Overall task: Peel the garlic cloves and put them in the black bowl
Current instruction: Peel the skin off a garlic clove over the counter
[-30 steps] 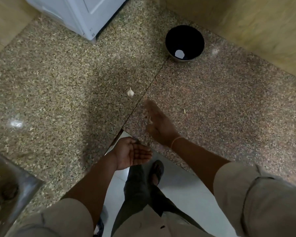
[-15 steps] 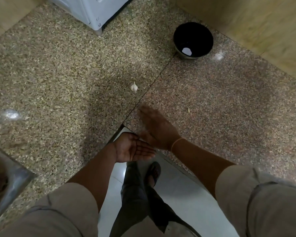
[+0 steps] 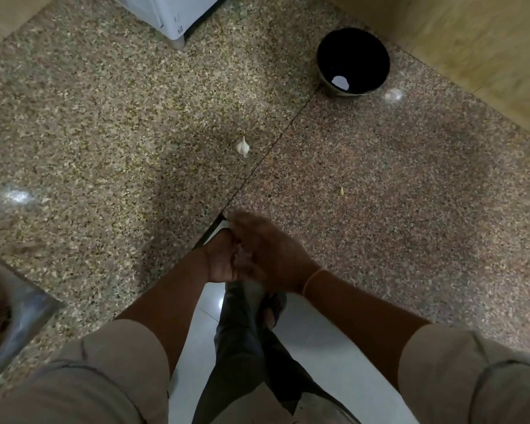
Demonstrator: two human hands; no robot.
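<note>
right hand (image 3: 270,255) lies flat across the upturned left hand (image 3: 219,261) at the corner of the granite counter (image 3: 104,133) – together, anything between them unseen. garlic bulb (image 3: 242,146) sits near the seam, black bowl (image 3: 355,53) far off by the tan wall (image 3: 471,35). earlier the right hand reached farther out.

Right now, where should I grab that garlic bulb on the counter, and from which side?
Pinch the garlic bulb around its rounded body, fingers coming down from above on its two wide sides. The stem tip is thin and tapered, a poor hold, and the bulb lies alone on the counter, both sides free.
</note>
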